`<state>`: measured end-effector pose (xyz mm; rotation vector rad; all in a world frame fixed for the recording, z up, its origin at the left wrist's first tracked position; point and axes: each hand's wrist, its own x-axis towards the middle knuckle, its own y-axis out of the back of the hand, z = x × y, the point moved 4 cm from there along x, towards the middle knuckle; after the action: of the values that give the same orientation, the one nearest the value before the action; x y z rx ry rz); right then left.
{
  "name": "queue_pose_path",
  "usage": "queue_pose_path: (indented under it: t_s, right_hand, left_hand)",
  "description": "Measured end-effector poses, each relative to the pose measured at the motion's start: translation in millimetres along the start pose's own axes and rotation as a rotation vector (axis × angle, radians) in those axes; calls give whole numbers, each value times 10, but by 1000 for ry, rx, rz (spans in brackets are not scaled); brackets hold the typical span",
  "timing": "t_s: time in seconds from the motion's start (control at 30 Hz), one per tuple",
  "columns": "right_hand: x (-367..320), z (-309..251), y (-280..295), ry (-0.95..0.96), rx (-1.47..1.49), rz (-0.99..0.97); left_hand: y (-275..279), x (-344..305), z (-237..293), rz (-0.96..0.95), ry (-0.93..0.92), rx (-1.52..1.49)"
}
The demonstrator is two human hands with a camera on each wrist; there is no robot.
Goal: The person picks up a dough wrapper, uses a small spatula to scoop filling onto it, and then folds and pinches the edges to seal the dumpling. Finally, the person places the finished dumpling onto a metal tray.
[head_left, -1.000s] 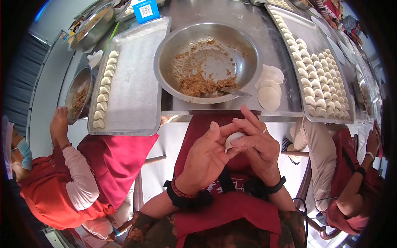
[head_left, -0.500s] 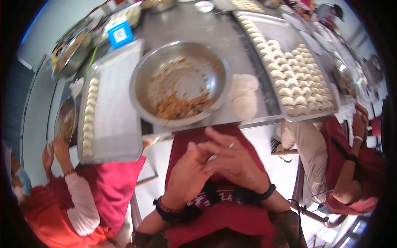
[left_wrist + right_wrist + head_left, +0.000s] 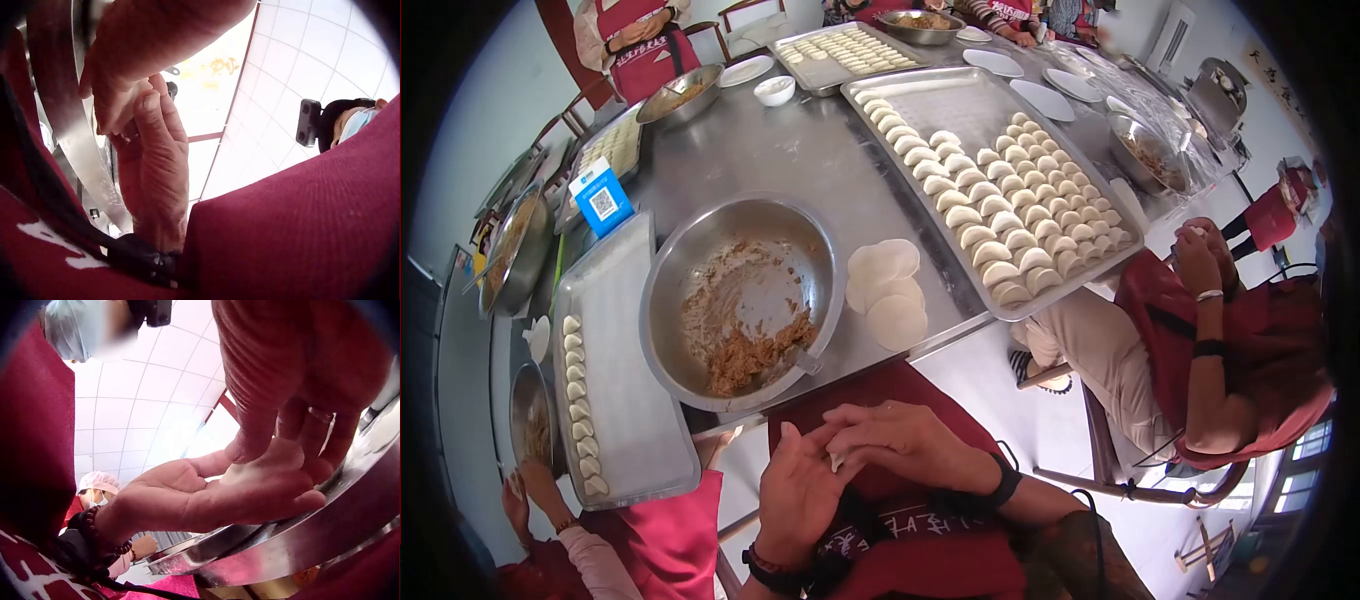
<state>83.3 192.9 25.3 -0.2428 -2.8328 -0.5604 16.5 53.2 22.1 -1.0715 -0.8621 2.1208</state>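
A pale dumpling [image 3: 837,461] sits between my two hands, mostly hidden by fingers in the head view. My left hand [image 3: 798,492] lies palm up, its fingers extended under the dumpling, as the right wrist view shows. From above, my right hand [image 3: 912,442] pinches the dough [image 3: 270,464] between thumb and fingers. Beyond the hands stands a steel bowl [image 3: 828,225] with brown filling [image 3: 750,350] and a utensil handle at its rim. Round dough wrappers [image 3: 897,318] lie overlapped to the bowl's right.
A tray [image 3: 675,440] with one row of dumplings is at left. A fuller tray [image 3: 915,92] of dumplings lies at right. A blue QR-code stand [image 3: 605,203] rises behind the left tray. Seated people flank me, near the steel table's front edge [image 3: 940,342].
The head view has swung right and up, showing more of the far table. My hands stay together; the right fingers have shifted over the dumpling, covering more of it.
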Motion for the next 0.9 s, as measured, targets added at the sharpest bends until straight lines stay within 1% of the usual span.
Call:
queue_pose_path:
  t_s: [0.13, 0.23, 0.33, 0.4, 0.47, 0.5, 0.57, 0.6, 0.63, 0.67, 0.73, 0.83, 0.9]
  right_hand:
    - [26, 83, 0, 10, 149, 17]
    - [81, 90, 53, -16, 189, -1]
    - [136, 108, 115, -73, 324, 23]
    - [192, 112, 205, -172, 412, -14]
    - [273, 135, 349, -262, 490, -31]
    - [324, 157, 448, -304, 524, -26]
    - [474, 124, 734, -375, 604, 11]
    - [599, 92, 913, -318, 652, 34]
    - [719, 117, 1097, -236, 563, 96]
    - [867, 94, 1309, -144, 327, 160]
    - [1155, 129, 1690, -212, 437, 241]
    - [1620, 363, 2249, -282, 367, 343]
    - [1835, 600, 2634, -279, 208, 381]
  left_hand:
    - [18, 56, 29, -50, 35, -17]
    - [5, 102, 41, -84, 46, -5]
    - [-12, 135, 65, -88, 55, -31]
    - [31, 166, 64, -81, 88, -102]
    - [-38, 186, 67, -53, 108, 7]
    - [-69, 200, 72, -38, 118, 62]
    - [42, 235, 21, -10, 141, 18]
    - [100, 250, -3, 4, 150, -5]
    - [124, 266, -22, 7, 165, 0]
    - [136, 286, -49, 11, 181, 4]
    - [145, 328, -84, 13, 220, 7]
    - [243, 422, -139, -19, 259, -37]
    - [291, 474, -171, -2, 287, -56]
